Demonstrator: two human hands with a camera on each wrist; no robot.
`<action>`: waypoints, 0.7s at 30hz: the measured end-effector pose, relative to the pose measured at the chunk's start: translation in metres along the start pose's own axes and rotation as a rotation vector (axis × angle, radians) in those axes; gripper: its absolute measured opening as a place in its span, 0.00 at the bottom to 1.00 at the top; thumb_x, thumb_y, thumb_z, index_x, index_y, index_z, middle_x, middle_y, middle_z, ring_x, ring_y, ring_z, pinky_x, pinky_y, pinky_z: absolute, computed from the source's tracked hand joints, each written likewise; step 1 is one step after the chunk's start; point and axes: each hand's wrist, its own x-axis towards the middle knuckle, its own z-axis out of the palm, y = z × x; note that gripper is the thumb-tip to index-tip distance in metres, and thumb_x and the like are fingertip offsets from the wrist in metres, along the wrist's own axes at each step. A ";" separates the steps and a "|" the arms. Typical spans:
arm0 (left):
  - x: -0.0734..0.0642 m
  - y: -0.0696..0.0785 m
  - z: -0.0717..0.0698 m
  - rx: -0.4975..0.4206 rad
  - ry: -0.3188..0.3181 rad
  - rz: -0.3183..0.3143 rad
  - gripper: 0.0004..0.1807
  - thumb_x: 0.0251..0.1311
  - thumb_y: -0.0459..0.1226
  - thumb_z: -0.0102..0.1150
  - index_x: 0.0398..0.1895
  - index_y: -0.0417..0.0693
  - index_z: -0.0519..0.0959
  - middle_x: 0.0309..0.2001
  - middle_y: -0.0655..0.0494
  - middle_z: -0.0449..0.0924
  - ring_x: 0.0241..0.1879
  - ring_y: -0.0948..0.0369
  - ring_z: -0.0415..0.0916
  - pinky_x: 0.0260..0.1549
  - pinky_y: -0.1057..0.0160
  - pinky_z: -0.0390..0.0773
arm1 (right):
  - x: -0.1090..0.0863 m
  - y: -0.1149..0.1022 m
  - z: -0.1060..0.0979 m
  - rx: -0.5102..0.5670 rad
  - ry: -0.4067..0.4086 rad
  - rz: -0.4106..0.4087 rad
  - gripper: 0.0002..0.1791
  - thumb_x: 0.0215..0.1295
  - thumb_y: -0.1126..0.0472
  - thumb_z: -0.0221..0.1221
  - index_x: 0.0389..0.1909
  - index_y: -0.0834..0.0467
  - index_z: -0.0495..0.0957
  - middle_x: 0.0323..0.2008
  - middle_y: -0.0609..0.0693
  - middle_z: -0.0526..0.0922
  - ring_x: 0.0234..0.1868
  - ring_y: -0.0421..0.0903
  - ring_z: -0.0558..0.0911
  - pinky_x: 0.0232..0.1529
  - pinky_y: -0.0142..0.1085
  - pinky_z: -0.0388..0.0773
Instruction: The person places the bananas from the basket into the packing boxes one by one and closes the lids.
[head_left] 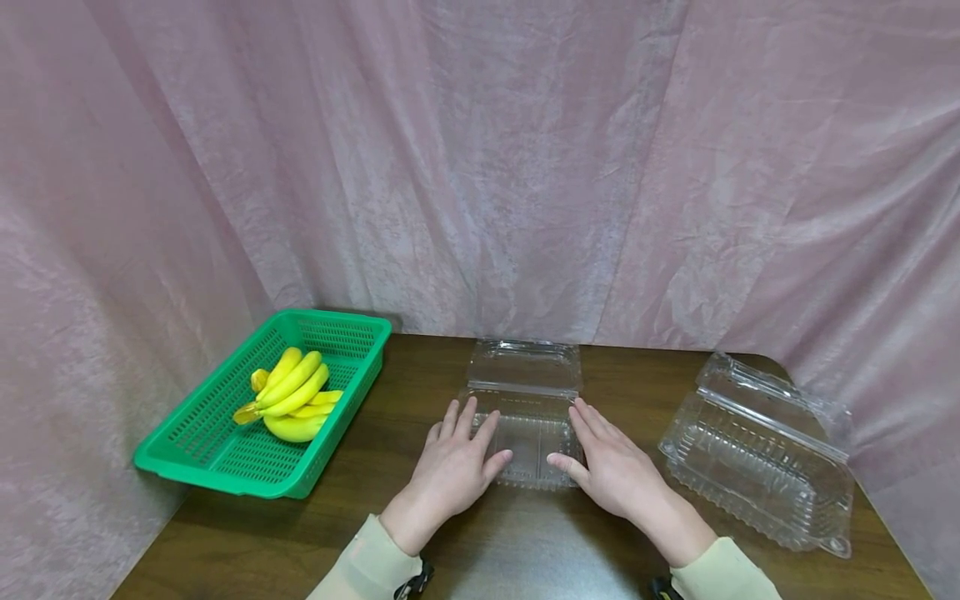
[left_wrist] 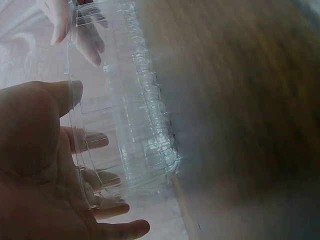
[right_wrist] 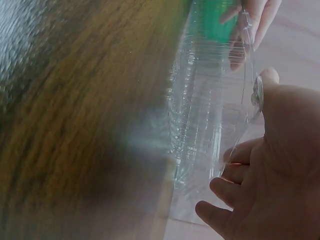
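Note:
In the head view a clear plastic clamshell container (head_left: 536, 437) lies on the table with its lid (head_left: 525, 367) folded back, away from the person. My left hand (head_left: 453, 467) is at the container's left side, fingers spread and fairly straight. On the opposite side, my right hand (head_left: 615, 467) has its fingers extended too, with the thumb toward the container's near edge. Both wrist views show the container wall (left_wrist: 150, 115) close to the fingers. Whether the fingertips press on the plastic is hard to tell.
A green basket (head_left: 300, 487) at the left holds a bunch of yellow bananas (head_left: 296, 387). At the right of the brown table (head_left: 517, 542) is another clear clamshell container (head_left: 750, 462) with its lid folded back. Pink curtains (head_left: 525, 167) hang behind the table and at both sides.

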 end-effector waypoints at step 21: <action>0.002 -0.003 0.001 -0.027 -0.004 0.005 0.37 0.84 0.60 0.51 0.86 0.51 0.67 0.85 0.30 0.54 0.84 0.32 0.50 0.77 0.32 0.60 | 0.000 -0.001 0.000 0.095 -0.078 0.062 0.60 0.76 0.27 0.59 0.88 0.66 0.52 0.89 0.62 0.47 0.87 0.65 0.53 0.81 0.65 0.57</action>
